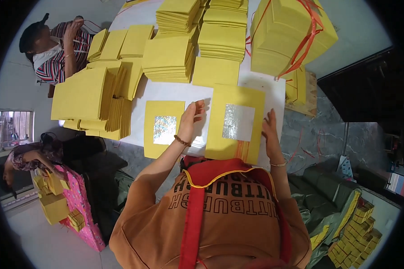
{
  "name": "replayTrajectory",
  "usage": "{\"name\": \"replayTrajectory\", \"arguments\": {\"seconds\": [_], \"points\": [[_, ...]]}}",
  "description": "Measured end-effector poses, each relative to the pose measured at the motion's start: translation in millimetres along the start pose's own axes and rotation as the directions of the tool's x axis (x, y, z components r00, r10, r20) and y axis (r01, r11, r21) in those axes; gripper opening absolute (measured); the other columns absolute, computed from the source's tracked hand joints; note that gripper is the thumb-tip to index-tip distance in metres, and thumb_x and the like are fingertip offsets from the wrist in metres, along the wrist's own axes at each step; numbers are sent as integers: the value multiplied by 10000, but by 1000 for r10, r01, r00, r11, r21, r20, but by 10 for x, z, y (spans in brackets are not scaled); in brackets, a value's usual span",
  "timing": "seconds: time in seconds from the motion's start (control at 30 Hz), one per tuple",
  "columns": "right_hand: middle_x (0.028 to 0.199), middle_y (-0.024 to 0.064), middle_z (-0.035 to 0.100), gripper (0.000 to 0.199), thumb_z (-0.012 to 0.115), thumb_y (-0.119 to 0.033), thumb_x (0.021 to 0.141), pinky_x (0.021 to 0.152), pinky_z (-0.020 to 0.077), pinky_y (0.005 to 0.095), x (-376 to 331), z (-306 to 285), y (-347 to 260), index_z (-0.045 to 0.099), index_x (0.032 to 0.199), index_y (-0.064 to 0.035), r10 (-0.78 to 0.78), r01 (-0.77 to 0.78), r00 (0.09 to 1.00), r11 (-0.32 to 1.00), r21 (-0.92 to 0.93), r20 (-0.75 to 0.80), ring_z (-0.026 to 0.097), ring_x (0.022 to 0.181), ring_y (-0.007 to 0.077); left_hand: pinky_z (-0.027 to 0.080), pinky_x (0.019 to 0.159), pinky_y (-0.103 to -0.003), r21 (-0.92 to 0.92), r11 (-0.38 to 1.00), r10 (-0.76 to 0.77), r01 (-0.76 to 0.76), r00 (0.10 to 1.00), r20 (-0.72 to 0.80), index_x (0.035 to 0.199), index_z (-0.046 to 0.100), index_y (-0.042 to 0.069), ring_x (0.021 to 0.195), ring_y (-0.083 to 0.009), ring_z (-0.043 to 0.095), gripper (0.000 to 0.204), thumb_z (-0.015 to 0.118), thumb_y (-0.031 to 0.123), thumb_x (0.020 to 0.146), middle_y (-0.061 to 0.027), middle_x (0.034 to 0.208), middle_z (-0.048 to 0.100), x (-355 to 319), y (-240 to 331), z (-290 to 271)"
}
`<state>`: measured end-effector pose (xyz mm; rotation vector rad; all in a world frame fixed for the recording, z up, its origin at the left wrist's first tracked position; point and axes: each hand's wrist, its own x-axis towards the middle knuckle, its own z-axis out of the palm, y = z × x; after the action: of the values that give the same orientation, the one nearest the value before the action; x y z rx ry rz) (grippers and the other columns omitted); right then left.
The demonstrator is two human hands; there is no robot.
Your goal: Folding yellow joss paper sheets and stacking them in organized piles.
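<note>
On the white tabletop in front of me lies a large yellow paper sheet with a silvery rectangle on it and thin red lines below that. To its left is a smaller yellow sheet bearing a shiny, speckled silver square. My left hand is between the two sheets, over the smaller one's right edge, palm turned inward, its fingers apart and empty. At the larger sheet's right edge is my right hand, fingers stretched out, holding nothing; whether it touches the edge I cannot tell.
Stacks of yellow paper crowd the table's far side and left. A tall yellow bundle tied with red string stands far right. One person sits at the far left; another works by a pink-covered table.
</note>
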<state>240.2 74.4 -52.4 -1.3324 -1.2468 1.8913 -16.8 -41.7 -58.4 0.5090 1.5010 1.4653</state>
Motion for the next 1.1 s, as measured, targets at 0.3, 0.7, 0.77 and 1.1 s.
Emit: {"name": "replayTrajectory", "arguments": {"seconds": [0.3, 0.7, 0.77, 1.1], "points": [[1278, 94, 492, 369, 632, -217, 795, 1016, 265, 444, -202, 207, -181, 569, 1145, -116, -395, 652, 745, 261, -712, 538, 379, 1242, 341, 356, 888, -389, 504, 143, 314, -852, 522, 793, 1119, 569, 77, 1082, -266, 455, 491, 708, 305, 707, -91, 1174, 515, -535, 476, 229], [1131, 79, 595, 237, 504, -111, 894, 986, 351, 341, -207, 136, 101, 582, 1101, -27, -463, 470, 883, 873, -134, 77, 475, 1160, 210, 344, 901, -385, 428, -146, 188, -892, 400, 897, 1162, 544, 109, 1110, -236, 459, 503, 672, 278, 706, -78, 1213, 499, -494, 212, 161], [1103, 83, 604, 244, 479, -134, 913, 974, 359, 324, -233, 102, 88, 578, 1101, -13, -420, 429, 902, 897, -106, 99, 500, 1117, 193, 395, 841, -340, 404, -208, 212, -891, 362, 908, 1122, 570, 109, 1044, -212, 507, 434, 668, 222, 715, -66, 1128, 549, -497, 174, 146], [1012, 84, 631, 375, 359, -274, 978, 926, 387, 283, -189, 77, 177, 579, 1082, 11, -304, 307, 947, 951, -20, 104, 559, 984, 154, 471, 619, -291, 439, 478, 249, -761, 597, 763, 883, 638, 31, 699, -211, 600, 132, 633, 141, 811, -91, 758, 621, -400, 286, 143]]}}
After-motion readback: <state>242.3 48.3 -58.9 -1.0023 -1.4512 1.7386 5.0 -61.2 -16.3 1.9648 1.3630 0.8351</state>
